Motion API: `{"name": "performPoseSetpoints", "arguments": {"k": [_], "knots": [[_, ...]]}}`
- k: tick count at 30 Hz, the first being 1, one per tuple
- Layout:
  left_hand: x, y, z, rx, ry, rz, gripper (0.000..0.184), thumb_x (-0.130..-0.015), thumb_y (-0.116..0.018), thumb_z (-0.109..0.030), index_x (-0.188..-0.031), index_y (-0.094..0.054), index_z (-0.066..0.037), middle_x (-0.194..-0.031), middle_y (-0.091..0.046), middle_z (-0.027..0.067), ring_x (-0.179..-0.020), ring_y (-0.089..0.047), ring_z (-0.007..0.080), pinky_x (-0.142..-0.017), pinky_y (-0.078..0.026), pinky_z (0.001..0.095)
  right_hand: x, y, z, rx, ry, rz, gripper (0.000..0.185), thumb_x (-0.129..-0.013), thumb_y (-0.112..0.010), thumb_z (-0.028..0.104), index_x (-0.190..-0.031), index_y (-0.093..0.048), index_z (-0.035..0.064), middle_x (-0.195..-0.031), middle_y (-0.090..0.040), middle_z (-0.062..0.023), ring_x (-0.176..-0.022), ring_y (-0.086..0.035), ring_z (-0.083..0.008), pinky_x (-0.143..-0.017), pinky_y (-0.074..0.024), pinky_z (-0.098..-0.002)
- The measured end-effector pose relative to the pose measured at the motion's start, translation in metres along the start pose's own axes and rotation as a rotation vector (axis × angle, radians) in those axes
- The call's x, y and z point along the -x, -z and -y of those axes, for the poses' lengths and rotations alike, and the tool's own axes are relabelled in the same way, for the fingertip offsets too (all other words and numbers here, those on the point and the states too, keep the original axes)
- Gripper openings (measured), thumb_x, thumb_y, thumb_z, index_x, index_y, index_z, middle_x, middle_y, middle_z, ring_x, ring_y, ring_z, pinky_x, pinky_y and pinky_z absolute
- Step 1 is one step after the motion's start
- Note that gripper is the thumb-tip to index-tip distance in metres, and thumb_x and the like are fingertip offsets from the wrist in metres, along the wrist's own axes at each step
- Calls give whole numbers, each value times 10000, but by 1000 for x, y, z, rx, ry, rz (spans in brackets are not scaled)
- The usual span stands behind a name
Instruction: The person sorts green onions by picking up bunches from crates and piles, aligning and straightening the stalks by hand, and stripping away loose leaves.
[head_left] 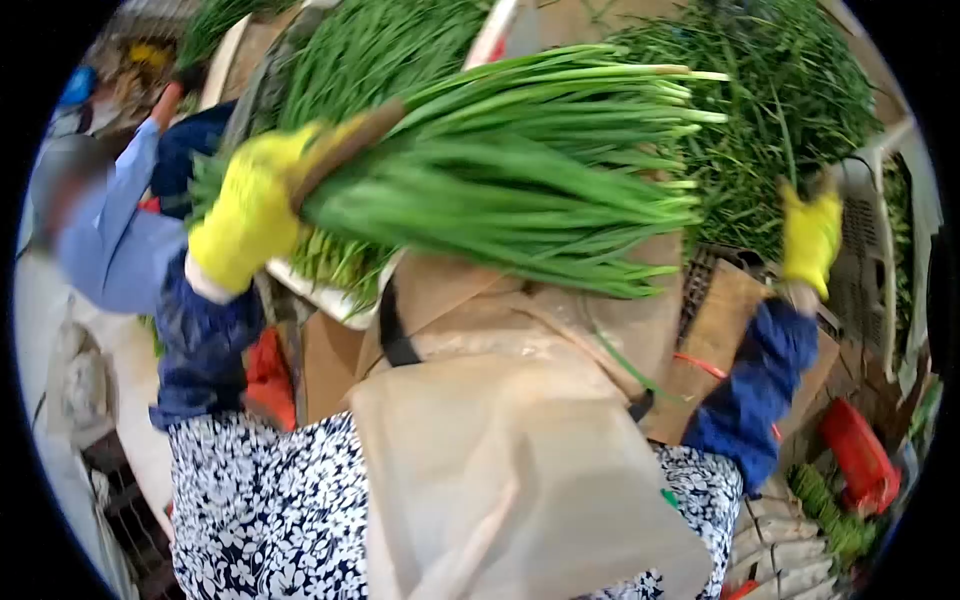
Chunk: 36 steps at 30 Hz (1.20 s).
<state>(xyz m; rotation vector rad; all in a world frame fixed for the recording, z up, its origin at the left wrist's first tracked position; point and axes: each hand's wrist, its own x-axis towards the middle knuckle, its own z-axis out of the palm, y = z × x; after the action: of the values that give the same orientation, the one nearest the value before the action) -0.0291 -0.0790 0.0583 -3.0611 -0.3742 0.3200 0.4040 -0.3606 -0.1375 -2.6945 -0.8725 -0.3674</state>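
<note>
A large bunch of garlic chives [520, 190] is held up in front of me, its pale cut ends pointing right and its middle slightly blurred. My left hand [255, 200], in a yellow glove with brown-stained fingers, is closed around the leafy side of the bunch. At the right, my right hand [812, 235] wears a similar yellow glove with dark fingertips. Its thumb and finger are apart at the edge of a heap of loose green leaves [790, 90], and I see nothing gripped in it.
More chives [385, 50] lie in a container at the back. A beige apron [510, 450] covers my lap. A plastic crate [865, 240] stands at right, near a red object [858, 455]. Another person in a blue sleeve [130, 235] sits at left.
</note>
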Motion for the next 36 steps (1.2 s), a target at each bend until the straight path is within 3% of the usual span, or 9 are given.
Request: {"name": "performPoseSetpoints", "arguments": {"k": [2,5,8,11,16,26,28,31,36], "knots": [[-22,31,-1,-3,-25,45,732,-720,-724,-147,-1403,-469,-77,-1113,-635,201,-973,-635,368,-794,-507,399,26,81,59,-895,-66,413,348,-934,-632,277,-1083,-642,-38,-980,-675,-97,-883,-617,-172,-774,-476,-261],[-57,62,-1,42,-161,-68,740,-651,-676,-59,-1368,-494,-86,-951,-617,219,-899,-598,408,-762,-484,442,90,114,82,-936,456,984,368,-877,-647,157,-1188,-594,-33,-1104,-650,-150,-980,-626,-226,-864,-494,-310],[-83,95,-5,-278,-238,-97,668,-636,-643,-47,-1297,-548,-75,-935,-618,149,-875,-587,354,-795,-465,433,127,82,122,-1038,828,839,428,-894,-634,123,-1295,-554,-2,-1276,-596,-172,-1149,-588,-234,-990,-468,-319],[-112,134,-40,-606,-326,-187,623,-721,-584,-84,-1343,-534,-89,-869,-600,77,-819,-590,252,-793,-454,374,93,97,176,-2738,-725,1417,903,-832,-532,716,-1446,-394,68,-1397,-512,-143,-1234,-529,-337,-1054,-407,-486],[-155,143,-75,-843,-366,-329,555,-840,-502,-129,-1388,-450,-52,-841,-597,53,-769,-591,221,-697,-433,385,23,92,214,-2901,96,1121,1033,-748,-448,851,-1473,-344,123,-1424,-480,-137,-1288,-482,-338,-1050,-393,-557],[-175,9,-160,-487,-325,-568,483,-830,-559,-127,-1301,-518,-26,-900,-612,137,-790,-601,265,-689,-491,398,8,28,149,-2610,-561,314,752,-859,-569,656,-1321,-517,64,-1283,-578,-86,-1125,-553,-232,-997,-459,-385],[-168,17,-183,-337,-188,-310,536,-849,-574,-193,-1362,-474,-73,-948,-617,148,-781,-620,273,-672,-505,398,5,40,142,-2740,-228,525,745,-834,-617,632,-1277,-528,38,-1189,-597,-114,-1040,-575,-224,-845,-522,-381],[-149,8,-167,361,-314,-312,798,-826,-683,-391,-1479,-340,-84,-950,-601,182,-791,-584,358,-715,-495,432,7,45,113,-2752,-227,865,729,-815,-700,563,-1252,-463,29,-951,-531,-63,-788,-502,-153,-713,-485,-307],[-121,42,-100,1581,-176,-169,614,-841,-708,-59,-1407,-470,-79,-1000,-653,35,-845,-615,80,-717,-512,237,19,73,59,-2377,-355,650,694,-843,-671,547,-1287,-464,55,-1064,-532,-104,-712,-504,-139,-607,-498,-279]]}}
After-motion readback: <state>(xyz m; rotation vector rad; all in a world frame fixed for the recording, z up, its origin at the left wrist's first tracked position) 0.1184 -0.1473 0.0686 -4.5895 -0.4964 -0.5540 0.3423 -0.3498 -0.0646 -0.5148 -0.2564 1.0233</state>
